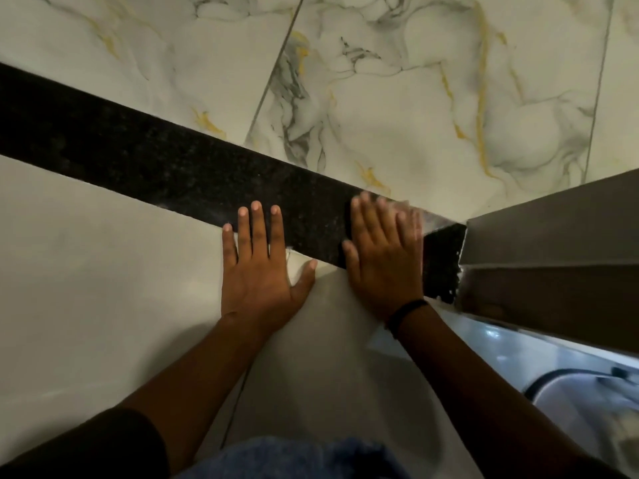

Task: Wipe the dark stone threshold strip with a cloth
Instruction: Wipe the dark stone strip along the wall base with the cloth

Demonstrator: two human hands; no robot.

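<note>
The dark speckled stone threshold strip (166, 160) runs diagonally from the upper left to the lower right. My right hand (383, 257) lies flat across the strip near its right end, blurred by motion. It presses on a pale cloth (420, 214), of which only a blurred edge shows past the fingertips. My left hand (259, 267) rests flat on the pale floor, fingers spread, with its fingertips on the strip's near edge. It holds nothing.
A grey door frame or panel (553, 250) stands at the strip's right end. White marbled tiles with gold veins (415, 98) lie beyond the strip, plain pale tile (103, 271) on my side. A white basin (587, 413) sits at the lower right. My denim-clad knee (294, 458) shows at the bottom.
</note>
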